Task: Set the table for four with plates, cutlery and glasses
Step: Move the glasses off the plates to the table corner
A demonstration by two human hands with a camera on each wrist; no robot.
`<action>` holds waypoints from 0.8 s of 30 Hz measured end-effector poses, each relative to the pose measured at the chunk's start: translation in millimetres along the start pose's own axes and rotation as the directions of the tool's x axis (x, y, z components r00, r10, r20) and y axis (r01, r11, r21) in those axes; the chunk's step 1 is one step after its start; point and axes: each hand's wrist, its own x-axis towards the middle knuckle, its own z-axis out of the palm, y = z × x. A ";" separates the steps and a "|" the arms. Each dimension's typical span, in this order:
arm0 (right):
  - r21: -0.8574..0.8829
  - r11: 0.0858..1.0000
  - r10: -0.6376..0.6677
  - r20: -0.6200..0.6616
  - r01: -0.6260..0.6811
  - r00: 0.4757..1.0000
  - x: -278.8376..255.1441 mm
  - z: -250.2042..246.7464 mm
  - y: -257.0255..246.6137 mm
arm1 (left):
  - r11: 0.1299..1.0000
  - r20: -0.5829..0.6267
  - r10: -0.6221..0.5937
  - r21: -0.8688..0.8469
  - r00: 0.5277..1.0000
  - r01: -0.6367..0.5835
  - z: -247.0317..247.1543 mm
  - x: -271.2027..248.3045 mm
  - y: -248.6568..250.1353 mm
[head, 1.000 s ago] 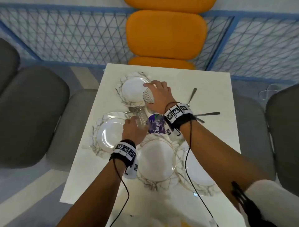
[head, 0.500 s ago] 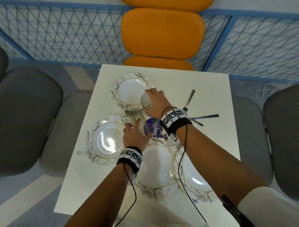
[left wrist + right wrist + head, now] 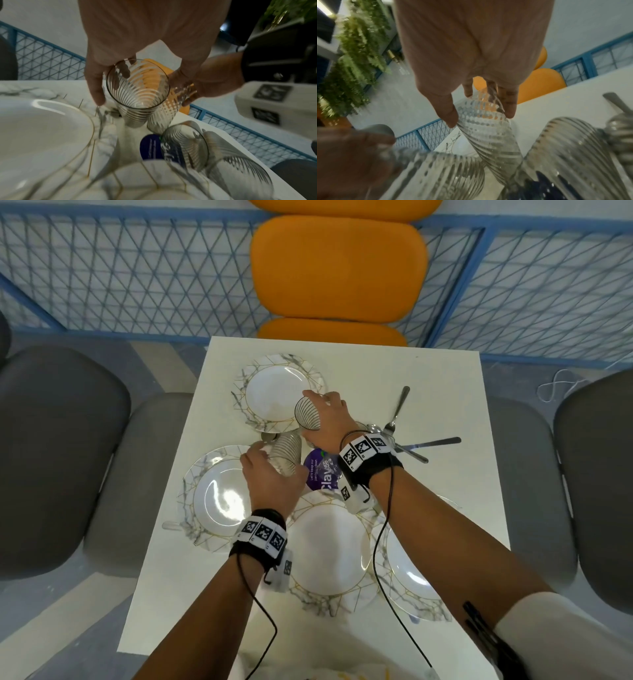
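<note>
Four white marble-rimmed plates lie on the white table [image 3: 428, 378]: far [image 3: 274, 392], left [image 3: 219, 498], near centre [image 3: 329, 549] and near right [image 3: 411, 577]. My left hand [image 3: 270, 470] grips a ribbed glass [image 3: 286, 453] beside the left plate; in the left wrist view this glass [image 3: 137, 92] leans in my left hand [image 3: 111, 81]. My right hand [image 3: 325, 422] grips a second ribbed glass [image 3: 307, 414] at the far plate's edge, and the right wrist view shows the right hand [image 3: 479, 115] round this glass [image 3: 488, 128]. Two more glasses [image 3: 185, 143] [image 3: 240, 175] stand close together.
Forks and knives [image 3: 411, 443] lie in a loose pile right of my right wrist. A purple round disc [image 3: 322, 474] sits under the glasses. An orange chair [image 3: 339, 268] stands at the far side, with grey chairs left [image 3: 61, 457] and right [image 3: 596, 481].
Both hands keep hold of their glasses and have barely shifted. The head view has moved a little.
</note>
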 end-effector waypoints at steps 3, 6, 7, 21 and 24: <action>0.057 0.998 0.013 -0.029 -0.012 0.999 -4.8 5.5 2.8 | 0.998 0.014 0.003 -0.059 1.000 -0.002 -4.8 15.0 10.8; 0.109 0.994 0.029 -0.051 -0.023 0.998 -8.6 7.7 5.0 | 0.996 0.006 0.075 -0.039 0.997 -0.075 -2.0 28.5 21.3; 0.132 0.991 0.039 -0.057 -0.031 0.998 -9.4 8.4 5.7 | 0.994 -0.006 0.106 -0.019 0.994 -0.106 0.6 33.4 23.3; 0.467 0.884 0.261 -0.464 -0.016 0.847 -28.3 -114.2 93.0 | 0.942 0.185 0.334 -0.046 0.924 -0.331 62.3 97.2 145.6; 0.450 0.883 0.371 -0.500 -0.132 0.782 -27.3 -144.6 147.7 | 0.922 0.263 0.385 -0.083 0.884 -0.377 111.4 102.5 184.9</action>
